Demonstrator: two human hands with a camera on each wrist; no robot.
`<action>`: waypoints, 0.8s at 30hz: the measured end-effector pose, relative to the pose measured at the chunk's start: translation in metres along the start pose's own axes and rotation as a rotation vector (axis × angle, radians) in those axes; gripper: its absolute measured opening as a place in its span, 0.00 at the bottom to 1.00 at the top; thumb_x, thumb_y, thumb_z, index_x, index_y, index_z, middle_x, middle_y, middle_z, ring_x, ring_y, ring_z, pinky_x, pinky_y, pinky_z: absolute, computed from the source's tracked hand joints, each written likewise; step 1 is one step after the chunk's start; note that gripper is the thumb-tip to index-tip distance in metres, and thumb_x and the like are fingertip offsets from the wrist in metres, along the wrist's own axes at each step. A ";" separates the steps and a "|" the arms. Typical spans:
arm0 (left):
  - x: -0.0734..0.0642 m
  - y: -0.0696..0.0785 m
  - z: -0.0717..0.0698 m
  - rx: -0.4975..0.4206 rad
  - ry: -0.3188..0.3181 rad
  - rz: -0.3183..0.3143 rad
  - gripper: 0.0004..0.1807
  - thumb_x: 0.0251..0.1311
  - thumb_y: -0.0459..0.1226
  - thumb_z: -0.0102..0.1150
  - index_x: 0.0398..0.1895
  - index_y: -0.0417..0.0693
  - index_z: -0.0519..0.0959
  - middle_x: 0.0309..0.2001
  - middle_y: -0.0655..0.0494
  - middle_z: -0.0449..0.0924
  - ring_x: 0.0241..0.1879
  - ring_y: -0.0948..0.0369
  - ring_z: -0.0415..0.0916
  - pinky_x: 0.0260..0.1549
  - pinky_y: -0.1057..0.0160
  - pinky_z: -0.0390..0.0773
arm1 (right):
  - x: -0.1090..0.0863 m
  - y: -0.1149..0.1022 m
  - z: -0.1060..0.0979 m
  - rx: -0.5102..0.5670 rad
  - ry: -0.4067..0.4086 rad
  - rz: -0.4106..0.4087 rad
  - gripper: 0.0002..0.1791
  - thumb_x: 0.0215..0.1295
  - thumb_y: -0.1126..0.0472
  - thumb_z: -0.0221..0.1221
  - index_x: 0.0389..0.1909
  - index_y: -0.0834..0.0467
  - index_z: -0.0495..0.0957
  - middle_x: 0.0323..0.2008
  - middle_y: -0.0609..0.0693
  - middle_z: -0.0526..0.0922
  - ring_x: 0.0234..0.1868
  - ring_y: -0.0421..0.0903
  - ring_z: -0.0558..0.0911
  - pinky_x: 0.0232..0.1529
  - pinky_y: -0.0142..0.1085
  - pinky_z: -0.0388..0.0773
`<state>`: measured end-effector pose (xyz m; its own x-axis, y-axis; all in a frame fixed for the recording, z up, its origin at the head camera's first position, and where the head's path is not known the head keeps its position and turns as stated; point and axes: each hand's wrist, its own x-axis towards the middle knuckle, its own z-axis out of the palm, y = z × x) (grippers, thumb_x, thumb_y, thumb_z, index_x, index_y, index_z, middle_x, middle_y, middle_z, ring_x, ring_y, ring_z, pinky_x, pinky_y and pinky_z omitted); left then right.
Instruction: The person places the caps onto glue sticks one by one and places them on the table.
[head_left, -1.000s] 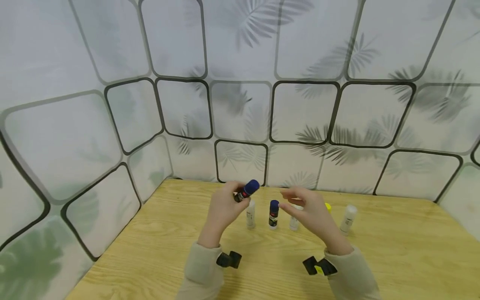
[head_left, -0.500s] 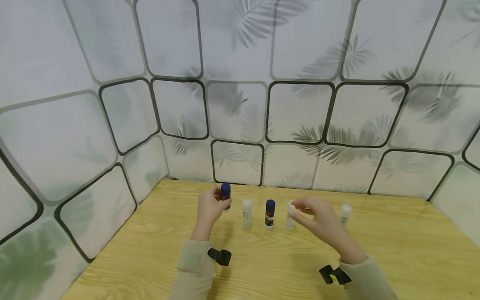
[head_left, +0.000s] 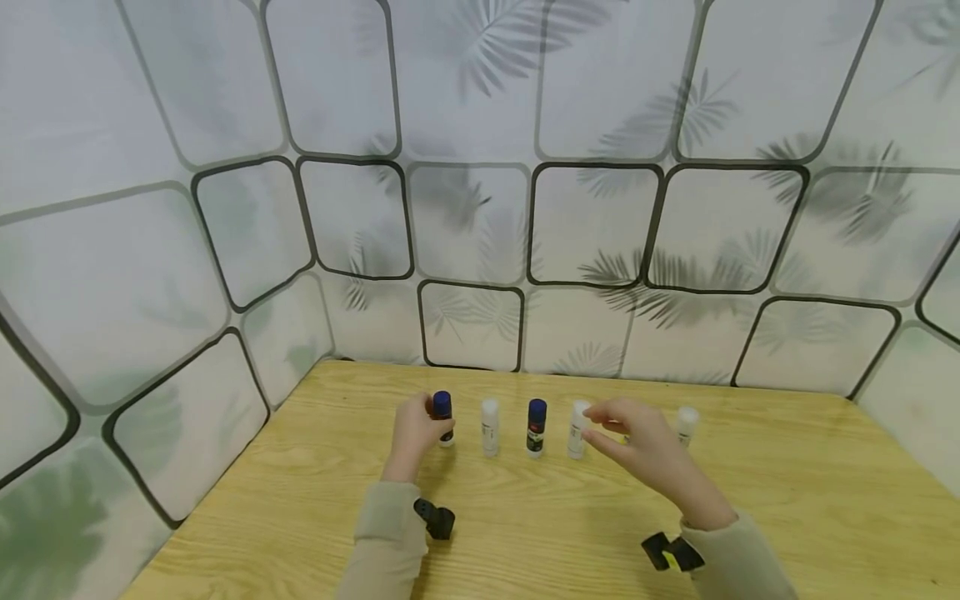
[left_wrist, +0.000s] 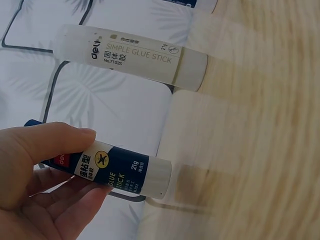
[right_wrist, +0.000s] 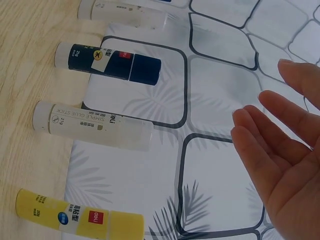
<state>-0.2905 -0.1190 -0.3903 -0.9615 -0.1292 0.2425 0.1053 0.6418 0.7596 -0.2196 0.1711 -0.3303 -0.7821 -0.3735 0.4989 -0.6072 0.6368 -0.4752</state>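
Note:
My left hand [head_left: 411,435] pinches a navy-capped glue stick [head_left: 442,407] between thumb and fingers, upright at the left end of a row. In the left wrist view, its white base is close over the wood, with a shadow beside it. To its right stand a white glue stick [head_left: 490,429], a second navy glue stick [head_left: 536,429] and another white one [head_left: 577,433]. My right hand [head_left: 647,450] hovers by that last one, fingers relaxed and holding nothing. A yellow glue stick [right_wrist: 77,216] stands mostly hidden behind this hand in the head view.
One more white glue stick [head_left: 686,423] stands at the right end of the row. The wooden table [head_left: 525,533] meets a patterned curtain [head_left: 480,208] at its back and left. Each sleeve carries a small black wrist camera [head_left: 435,518].
My left hand has carried the navy glue stick left and lowered it, turning it from tilted to upright. My right hand has shifted slightly right, still holding nothing.

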 end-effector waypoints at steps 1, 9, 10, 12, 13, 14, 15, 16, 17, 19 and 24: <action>0.000 -0.001 0.000 0.006 -0.002 -0.003 0.11 0.44 0.32 0.66 0.28 0.37 0.73 0.26 0.48 0.74 0.28 0.54 0.72 0.27 0.57 0.74 | 0.000 0.000 0.000 -0.002 0.000 0.000 0.12 0.55 0.60 0.60 0.39 0.62 0.78 0.37 0.51 0.78 0.39 0.50 0.78 0.39 0.35 0.75; 0.002 -0.004 0.004 -0.007 -0.019 -0.008 0.11 0.44 0.32 0.65 0.30 0.36 0.74 0.27 0.48 0.75 0.29 0.54 0.73 0.29 0.57 0.74 | -0.001 0.000 -0.001 0.004 -0.009 0.005 0.12 0.56 0.59 0.60 0.39 0.61 0.77 0.37 0.50 0.78 0.39 0.50 0.78 0.40 0.35 0.75; 0.002 -0.004 0.005 -0.009 -0.024 -0.006 0.11 0.44 0.32 0.65 0.30 0.36 0.74 0.27 0.48 0.75 0.29 0.54 0.73 0.29 0.57 0.74 | -0.001 0.000 -0.001 0.003 -0.008 0.008 0.12 0.56 0.59 0.60 0.39 0.61 0.78 0.36 0.50 0.78 0.39 0.49 0.78 0.40 0.35 0.75; 0.003 -0.004 0.006 -0.014 -0.036 -0.010 0.12 0.45 0.32 0.65 0.31 0.36 0.74 0.28 0.48 0.75 0.29 0.54 0.73 0.29 0.57 0.74 | -0.003 0.000 -0.001 -0.002 -0.004 0.011 0.12 0.55 0.60 0.60 0.39 0.61 0.78 0.36 0.50 0.78 0.38 0.49 0.78 0.40 0.35 0.75; 0.003 -0.004 0.007 -0.013 -0.042 -0.012 0.12 0.45 0.32 0.65 0.31 0.36 0.74 0.28 0.47 0.75 0.29 0.54 0.73 0.29 0.56 0.74 | -0.003 0.000 -0.001 -0.003 -0.001 0.012 0.12 0.55 0.60 0.60 0.39 0.61 0.78 0.36 0.50 0.78 0.38 0.49 0.78 0.40 0.35 0.75; 0.003 -0.004 0.007 -0.013 -0.048 -0.012 0.12 0.45 0.32 0.65 0.32 0.36 0.74 0.29 0.47 0.75 0.30 0.53 0.73 0.30 0.56 0.74 | -0.004 0.001 -0.001 -0.007 0.001 0.013 0.12 0.55 0.60 0.60 0.39 0.62 0.78 0.36 0.51 0.79 0.38 0.49 0.78 0.40 0.35 0.75; 0.003 -0.003 0.008 -0.007 -0.055 -0.015 0.14 0.45 0.32 0.65 0.34 0.35 0.74 0.31 0.45 0.75 0.32 0.52 0.73 0.31 0.55 0.74 | -0.005 0.001 -0.001 -0.011 0.005 0.015 0.13 0.56 0.60 0.60 0.40 0.62 0.77 0.37 0.52 0.79 0.39 0.49 0.78 0.40 0.36 0.75; 0.002 -0.002 0.008 -0.004 -0.061 -0.014 0.16 0.45 0.32 0.65 0.37 0.34 0.73 0.33 0.43 0.75 0.34 0.50 0.73 0.33 0.54 0.74 | -0.006 0.001 -0.001 -0.016 0.008 0.016 0.14 0.56 0.60 0.59 0.41 0.63 0.77 0.38 0.54 0.79 0.39 0.50 0.78 0.40 0.37 0.75; 0.002 -0.001 0.008 -0.001 -0.061 -0.012 0.19 0.45 0.33 0.65 0.40 0.34 0.73 0.37 0.42 0.75 0.37 0.49 0.73 0.35 0.53 0.74 | -0.006 0.001 -0.001 -0.024 0.012 0.017 0.15 0.57 0.59 0.59 0.43 0.63 0.76 0.39 0.55 0.78 0.40 0.51 0.77 0.41 0.39 0.74; 0.001 0.005 0.006 0.005 -0.050 0.005 0.25 0.46 0.34 0.64 0.48 0.34 0.70 0.45 0.39 0.72 0.43 0.46 0.71 0.39 0.51 0.72 | -0.007 0.000 -0.002 -0.041 0.016 0.028 0.18 0.58 0.58 0.58 0.47 0.64 0.74 0.43 0.57 0.77 0.43 0.53 0.76 0.42 0.44 0.73; -0.011 0.042 -0.007 0.028 0.020 0.219 0.32 0.51 0.39 0.61 0.59 0.37 0.63 0.57 0.40 0.62 0.55 0.45 0.61 0.48 0.49 0.66 | -0.009 0.000 -0.002 -0.144 0.017 0.039 0.26 0.61 0.54 0.54 0.56 0.65 0.66 0.52 0.60 0.70 0.53 0.57 0.68 0.48 0.52 0.66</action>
<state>-0.2737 -0.0960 -0.3571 -0.9111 0.0010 0.4122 0.3040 0.6770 0.6702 -0.2122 0.1757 -0.3337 -0.8014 -0.3358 0.4949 -0.5491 0.7411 -0.3864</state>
